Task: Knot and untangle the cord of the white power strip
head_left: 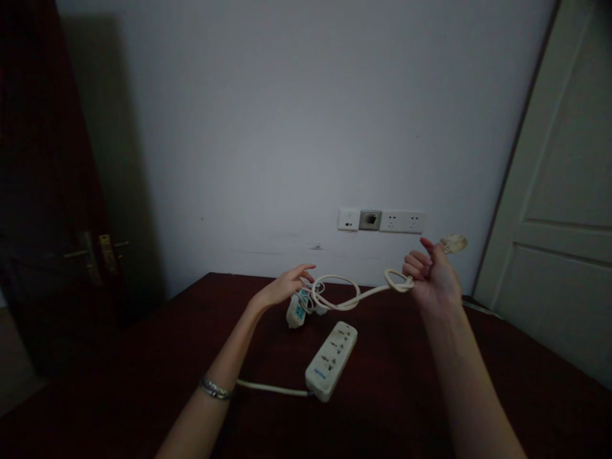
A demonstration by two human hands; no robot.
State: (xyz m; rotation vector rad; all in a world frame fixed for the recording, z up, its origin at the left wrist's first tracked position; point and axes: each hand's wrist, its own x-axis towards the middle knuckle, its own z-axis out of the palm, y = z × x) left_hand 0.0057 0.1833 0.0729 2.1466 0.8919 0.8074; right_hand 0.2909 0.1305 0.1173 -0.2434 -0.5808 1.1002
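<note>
White cord [356,296] runs between my two hands above a dark red table [143,357], and it hangs in loops because I have it lifted off the wood at both ends. My right hand [433,277] is raised higher, out toward the wall, fingers curled shut into a loose fist around a small loop of the cord; the thumb points up, and the plug [454,243] pokes out above the fist, near the wall sockets [381,220] but not touching them. Holding it that high keeps the stretch of cord clear of the table, so it sags in a gentle curve toward my other side. My left hand [287,288] reaches forward with the wrist bent down and the fingers spread and only lightly curved, resting on a larger coil of the cord; whether they truly pinch it I cannot tell. Just beneath that hand sits a small adapter [296,311] with a blue label, tangled in the coil. Nearer to me the power strip [331,360] lies flat on the table, sockets up, its own cord trailing leftward under my left forearm, where a bracelet [215,388] circles the wrist. Both forearms are stretched well forward, elbows low. A dark door [48,223] stands left, a pale one [559,223] right.
</note>
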